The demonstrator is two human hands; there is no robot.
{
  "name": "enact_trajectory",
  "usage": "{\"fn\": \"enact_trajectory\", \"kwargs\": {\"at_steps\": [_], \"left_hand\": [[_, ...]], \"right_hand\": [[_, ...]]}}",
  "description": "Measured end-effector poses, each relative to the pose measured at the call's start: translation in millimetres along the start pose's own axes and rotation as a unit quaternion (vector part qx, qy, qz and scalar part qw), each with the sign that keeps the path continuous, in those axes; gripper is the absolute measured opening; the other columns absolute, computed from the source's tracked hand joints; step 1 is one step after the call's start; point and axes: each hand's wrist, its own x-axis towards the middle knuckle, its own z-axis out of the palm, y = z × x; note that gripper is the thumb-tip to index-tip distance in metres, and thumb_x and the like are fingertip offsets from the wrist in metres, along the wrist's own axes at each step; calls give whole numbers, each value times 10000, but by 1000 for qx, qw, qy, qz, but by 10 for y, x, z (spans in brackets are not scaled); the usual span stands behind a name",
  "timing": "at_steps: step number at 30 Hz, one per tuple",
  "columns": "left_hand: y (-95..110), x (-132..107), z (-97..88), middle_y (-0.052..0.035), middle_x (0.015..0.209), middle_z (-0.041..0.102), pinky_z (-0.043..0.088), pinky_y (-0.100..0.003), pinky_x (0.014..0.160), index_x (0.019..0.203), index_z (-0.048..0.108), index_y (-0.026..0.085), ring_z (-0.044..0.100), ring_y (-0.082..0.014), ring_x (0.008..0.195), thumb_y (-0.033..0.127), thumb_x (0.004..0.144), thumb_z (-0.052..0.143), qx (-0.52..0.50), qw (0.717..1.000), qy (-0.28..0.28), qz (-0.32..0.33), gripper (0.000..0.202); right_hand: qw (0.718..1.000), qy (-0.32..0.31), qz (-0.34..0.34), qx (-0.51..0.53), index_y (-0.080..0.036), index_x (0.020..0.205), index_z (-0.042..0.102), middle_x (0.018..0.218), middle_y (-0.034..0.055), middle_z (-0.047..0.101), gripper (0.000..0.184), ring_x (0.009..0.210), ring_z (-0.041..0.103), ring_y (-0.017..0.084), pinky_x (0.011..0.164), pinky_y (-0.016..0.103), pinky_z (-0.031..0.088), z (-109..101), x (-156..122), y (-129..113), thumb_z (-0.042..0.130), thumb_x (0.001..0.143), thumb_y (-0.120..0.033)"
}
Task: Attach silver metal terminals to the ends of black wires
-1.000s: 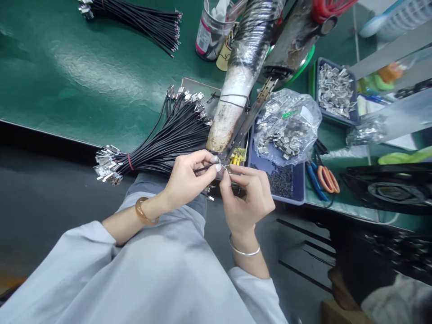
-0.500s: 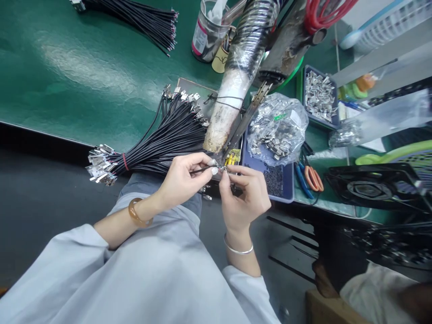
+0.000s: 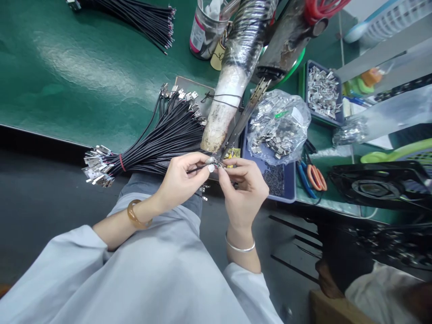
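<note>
My left hand [image 3: 182, 177] pinches the end of a thin black wire [image 3: 199, 168] between thumb and fingers. My right hand [image 3: 243, 189] is closed in a pinch on a small metal terminal [image 3: 221, 164], held right against the wire's tip. Both hands meet just below the lower end of a taped, plastic-wrapped tool [image 3: 226, 99] that slopes down over the bench edge. A banded bundle of black wires with metal terminals [image 3: 158, 139] lies across the bench edge to the left of my hands.
A clear bag of metal terminals [image 3: 280, 128] rests on a blue tray [image 3: 286, 191]. Another blue tray of terminals [image 3: 322, 92] lies behind it. Orange-handled scissors [image 3: 315, 176], a jar [image 3: 205, 29], a second wire bundle [image 3: 135, 18] and a black fan [image 3: 381, 186] lie on the green bench.
My hands stay pinched together on wire and terminal; they have shifted slightly up toward the tool's lower end. The view has drifted a little.
</note>
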Motion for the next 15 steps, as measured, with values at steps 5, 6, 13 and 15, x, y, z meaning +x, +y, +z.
{"fn": "enact_trajectory", "kwargs": {"at_steps": [5,6,13,15], "left_hand": [[36,5,24,-42,804,718,547,-148,635,820,713,121,664,-106,716,200,793,663,23,999,14,19,98],[44,4,25,-43,813,718,542,-145,626,819,714,122,659,-104,713,196,792,665,31,999,16,26,93],[39,-36,24,-37,761,707,519,-143,605,812,706,124,646,-100,688,204,796,647,32,999,7,-1,100],[31,-48,25,-32,736,691,513,-144,595,814,705,122,630,-96,670,211,790,645,30,999,0,-14,111]], "right_hand": [[998,20,-55,-20,-232,780,658,881,0,715,141,849,704,150,669,267,585,19,39,1,719,865,-137],[997,23,-67,-30,-234,782,658,880,-1,716,145,846,706,152,693,281,592,17,41,-6,720,861,-130],[982,27,-150,-115,-256,826,636,902,8,752,164,835,737,163,777,314,610,30,-24,-17,702,863,-111],[984,17,-144,-101,-258,852,626,907,11,762,154,840,748,163,751,301,613,10,-63,8,689,875,-120]]}}
